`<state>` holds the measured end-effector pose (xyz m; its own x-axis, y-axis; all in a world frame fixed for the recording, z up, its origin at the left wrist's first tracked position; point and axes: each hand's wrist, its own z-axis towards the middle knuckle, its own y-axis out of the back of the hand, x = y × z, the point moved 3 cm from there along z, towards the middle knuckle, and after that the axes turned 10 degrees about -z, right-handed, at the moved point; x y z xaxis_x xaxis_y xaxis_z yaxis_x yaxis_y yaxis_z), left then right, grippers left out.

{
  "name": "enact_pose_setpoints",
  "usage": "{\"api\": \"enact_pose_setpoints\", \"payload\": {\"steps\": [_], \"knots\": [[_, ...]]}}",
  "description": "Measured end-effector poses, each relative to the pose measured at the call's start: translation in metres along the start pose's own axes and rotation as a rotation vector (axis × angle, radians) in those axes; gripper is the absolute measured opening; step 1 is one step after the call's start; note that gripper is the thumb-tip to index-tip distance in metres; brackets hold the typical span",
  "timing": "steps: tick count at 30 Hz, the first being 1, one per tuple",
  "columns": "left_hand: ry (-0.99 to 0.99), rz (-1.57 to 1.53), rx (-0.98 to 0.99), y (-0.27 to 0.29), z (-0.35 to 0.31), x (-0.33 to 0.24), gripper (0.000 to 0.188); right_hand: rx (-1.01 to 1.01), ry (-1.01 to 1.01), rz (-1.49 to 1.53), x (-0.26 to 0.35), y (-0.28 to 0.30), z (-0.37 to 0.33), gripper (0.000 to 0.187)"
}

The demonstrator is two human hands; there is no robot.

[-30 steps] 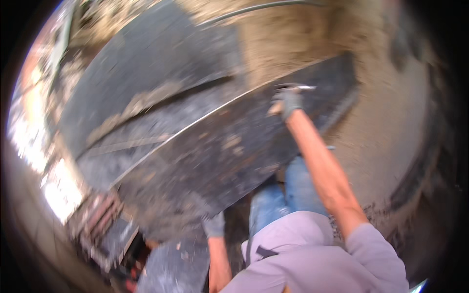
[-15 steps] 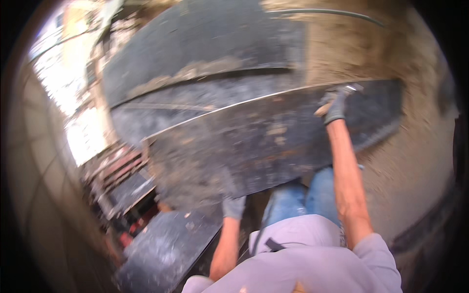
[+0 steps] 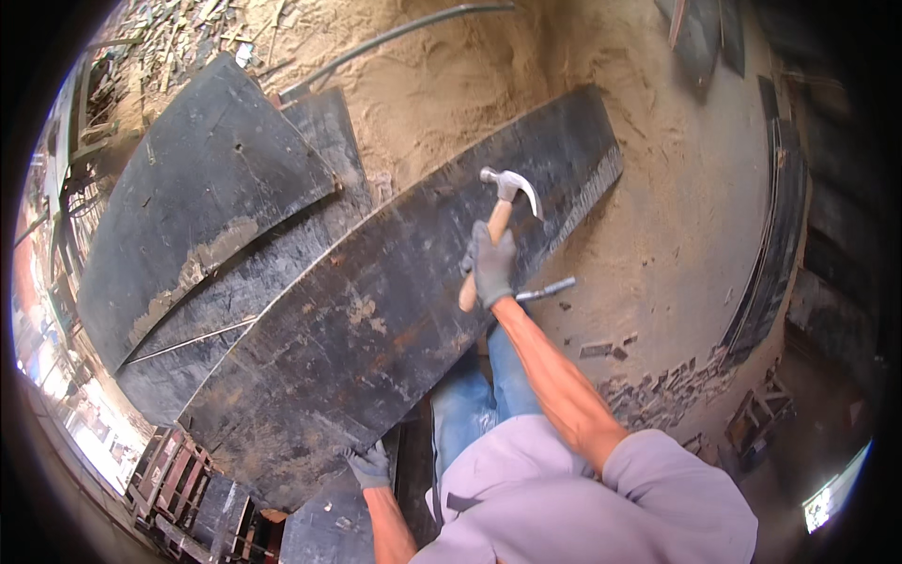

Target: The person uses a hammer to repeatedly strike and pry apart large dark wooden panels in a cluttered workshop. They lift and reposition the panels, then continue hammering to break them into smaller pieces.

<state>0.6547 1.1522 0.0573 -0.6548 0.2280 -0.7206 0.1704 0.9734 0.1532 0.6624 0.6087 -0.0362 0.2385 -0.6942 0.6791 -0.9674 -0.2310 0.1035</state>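
My right hand (image 3: 492, 263), in a grey glove, is closed round the wooden handle of a claw hammer (image 3: 500, 211). The hammer's metal head points away from me, over a long black board (image 3: 376, 291) with scuffs and dried patches. My left hand (image 3: 368, 465), also gloved in grey, grips the board's near edge toward its left end. The board lies slantwise before my legs, from near left to far right. Any part of the left fingers under the edge is hidden.
Beyond the board, a curved dark panel (image 3: 197, 179) lies over other dark sheets. A metal bar (image 3: 395, 38) rests on the sandy ground. Another rod (image 3: 548, 289) pokes out by my knee. Rubble (image 3: 648, 399) and stacked dark strips (image 3: 766, 235) are to the right; a slatted crate (image 3: 169, 484) stands near left.
The view has swung, so the board now slants more steeply in it. My right hand has shifted nearer the board's middle, with the hammer now sharp. My left hand stays at the near edge.
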Motion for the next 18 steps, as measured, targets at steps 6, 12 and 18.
{"api": "enact_pose_setpoints", "payload": {"steps": [6,12,18], "knots": [[0.251,-0.396,-0.087,0.000,-0.015,-0.005,0.071,0.120,-0.237,0.190,0.008,0.011,0.010,0.021],[0.332,-0.590,-0.146,0.016,-0.007,0.005,0.061,0.157,-0.236,-0.094,-0.004,-0.015,-0.003,0.025],[0.334,-0.744,-0.116,0.014,-0.005,0.007,0.077,-0.047,-0.057,-0.064,-0.032,-0.041,-0.011,0.027]]}}
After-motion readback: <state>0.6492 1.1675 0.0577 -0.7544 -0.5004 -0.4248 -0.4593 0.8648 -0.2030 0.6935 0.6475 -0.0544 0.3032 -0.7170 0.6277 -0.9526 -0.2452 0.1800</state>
